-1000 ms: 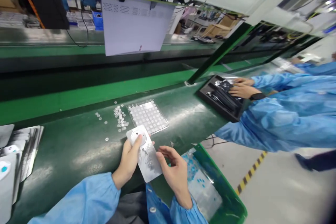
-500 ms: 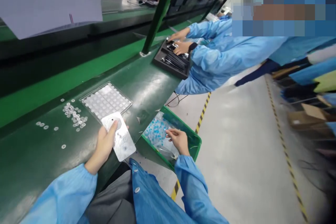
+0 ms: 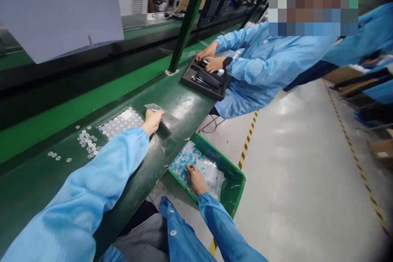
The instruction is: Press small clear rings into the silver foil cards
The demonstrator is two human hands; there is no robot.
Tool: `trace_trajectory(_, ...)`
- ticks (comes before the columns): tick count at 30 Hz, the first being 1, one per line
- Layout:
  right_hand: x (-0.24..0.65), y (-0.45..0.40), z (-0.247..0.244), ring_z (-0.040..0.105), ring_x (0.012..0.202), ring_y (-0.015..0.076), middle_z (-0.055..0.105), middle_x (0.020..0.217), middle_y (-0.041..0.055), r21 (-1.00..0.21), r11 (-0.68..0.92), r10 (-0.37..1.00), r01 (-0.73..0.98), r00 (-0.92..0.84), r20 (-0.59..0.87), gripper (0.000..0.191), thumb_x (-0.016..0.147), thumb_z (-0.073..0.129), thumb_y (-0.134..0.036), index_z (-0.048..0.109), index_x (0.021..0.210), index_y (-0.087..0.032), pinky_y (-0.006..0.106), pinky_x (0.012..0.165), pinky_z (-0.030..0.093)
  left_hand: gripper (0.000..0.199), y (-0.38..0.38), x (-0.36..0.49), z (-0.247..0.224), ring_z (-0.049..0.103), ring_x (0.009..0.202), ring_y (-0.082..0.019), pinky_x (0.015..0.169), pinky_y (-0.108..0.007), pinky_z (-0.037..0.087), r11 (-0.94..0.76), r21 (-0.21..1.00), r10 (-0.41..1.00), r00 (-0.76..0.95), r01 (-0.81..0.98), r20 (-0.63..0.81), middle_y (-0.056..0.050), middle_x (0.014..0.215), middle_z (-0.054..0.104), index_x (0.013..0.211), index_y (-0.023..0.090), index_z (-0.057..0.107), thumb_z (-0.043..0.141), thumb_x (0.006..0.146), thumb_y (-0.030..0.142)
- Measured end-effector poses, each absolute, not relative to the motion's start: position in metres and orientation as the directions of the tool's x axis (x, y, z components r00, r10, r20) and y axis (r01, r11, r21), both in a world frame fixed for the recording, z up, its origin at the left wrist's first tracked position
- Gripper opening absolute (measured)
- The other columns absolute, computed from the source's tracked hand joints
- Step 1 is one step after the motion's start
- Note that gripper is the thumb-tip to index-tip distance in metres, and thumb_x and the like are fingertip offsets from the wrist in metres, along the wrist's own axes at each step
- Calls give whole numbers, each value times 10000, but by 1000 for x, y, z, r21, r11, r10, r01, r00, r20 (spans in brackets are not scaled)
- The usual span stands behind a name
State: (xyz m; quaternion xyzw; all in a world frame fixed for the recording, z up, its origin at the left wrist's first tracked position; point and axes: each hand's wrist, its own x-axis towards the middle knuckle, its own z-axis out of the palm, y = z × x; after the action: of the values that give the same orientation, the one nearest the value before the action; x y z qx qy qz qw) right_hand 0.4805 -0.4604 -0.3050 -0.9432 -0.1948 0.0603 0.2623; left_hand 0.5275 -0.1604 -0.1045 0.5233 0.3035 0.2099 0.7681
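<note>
My left hand [image 3: 152, 120] is closed on the near edge of a flat, pale rectangular panel [image 3: 169, 119], held low over the green bench. Just left of it lies a clear tray [image 3: 118, 125] filled with rows of small, round whitish pieces; my left sleeve covers part of it. Loose translucent rings [image 3: 87, 143] are scattered further left. Over the green bin [image 3: 235, 180], my right hand [image 3: 195, 178] reaches down, fingers loosely apart, close to small blue bits [image 3: 190, 156] on clear plastic. I see nothing held in it.
A co-worker's hands [image 3: 213, 63] work in a black tray [image 3: 204, 84] of dark strips further along the bench [image 3: 167, 143]. A green post [image 3: 187, 28] rises behind it. A paper sheet [image 3: 67, 12] hangs at upper left. Striped floor tape [image 3: 248, 139] runs beyond the bin.
My left hand has carried the panel forward and right, from before the clear tray to beyond its right side. My right hand has dropped slightly left, its pinch loosened.
</note>
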Motion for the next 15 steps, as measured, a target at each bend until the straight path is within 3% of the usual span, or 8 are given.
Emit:
trace_trajectory(2, 484, -470, -307, 687, 848, 179, 694, 992, 35, -518, -783, 402, 344, 916, 2, 230, 1022, 668, -380, 688, 1047, -153, 339, 776, 600, 517, -158, 544, -96, 663, 1200, -342, 1044, -526, 523, 280, 960, 653, 735, -9, -184, -208, 1240, 683, 1215, 97, 615, 856, 771, 210)
trace_trajectory(4, 489, -481, -305, 680, 821, 173, 692, 939, 27, -517, -785, 383, 341, 923, 28, 249, 1021, 663, -393, 684, 976, -149, 343, 780, 591, 837, -152, 551, -84, 380, 1492, -441, 1212, -575, 321, 186, 982, 667, 736, -21, -111, -328, 1522, 462, 1402, 44, 498, 913, 689, 190)
trace_trajectory(6, 494, -491, -303, 675, 822, 171, 695, 940, 36, -523, -785, 362, 333, 931, 49, 280, 1028, 646, -414, 676, 962, -144, 363, 802, 584, 1026, -143, 540, -71, 59, 1604, -402, 1297, -502, 106, 82, 995, 669, 743, -48, -19, -304, 1689, 185, 1531, 9, 360, 899, 666, 126)
trace_trajectory(7, 495, -494, -303, 675, 831, 174, 697, 945, 39, -528, -782, 358, 330, 932, 53, 296, 1029, 638, -430, 674, 958, -145, 371, 815, 579, 1042, -138, 527, -65, -7, 1613, -363, 1306, -449, 52, -7, 997, 637, 768, -82, 67, -258, 1722, 111, 1567, 8, 320, 867, 685, 102)
trace_trajectory(8, 497, -496, -303, 675, 835, 175, 700, 939, 40, -535, -778, 361, 330, 931, 51, 317, 1028, 631, -453, 675, 946, -150, 372, 823, 574, 1010, -134, 509, -59, 7, 1617, -333, 1309, -412, 45, -116, 984, 569, 804, -133, 176, -211, 1737, 104, 1585, 24, 316, 829, 718, 94)
trace_trajectory(10, 497, -496, -302, 669, 787, 170, 697, 870, 31, -555, -759, 390, 340, 920, 30, 385, 1009, 630, -519, 672, 889, -156, 369, 802, 570, 851, -130, 456, -45, 205, 1594, -324, 1311, -415, 129, -344, 898, 313, 868, -274, 385, -152, 1717, 249, 1580, 84, 395, 752, 809, 135)
trace_trajectory(12, 493, -493, -297, 662, 704, 180, 687, 767, 28, -587, -724, 445, 363, 895, 3, 481, 956, 633, -619, 670, 794, -168, 367, 737, 567, 663, -132, 387, -34, 427, 1497, -335, 1286, -453, 259, -448, 839, 144, 901, -308, 408, -118, 1608, 476, 1517, 150, 530, 713, 883, 209)
trace_trajectory(15, 479, -488, -276, 683, 636, 246, 699, 696, 75, -657, -632, 565, 411, 824, -28, 576, 839, 618, -763, 687, 662, -218, 386, 625, 549, 532, -147, 275, -28, 635, 1310, -317, 1175, -432, 452, -502, 864, 313, 921, -47, 231, -85, 1425, 664, 1441, 221, 629, 704, 914, 230)
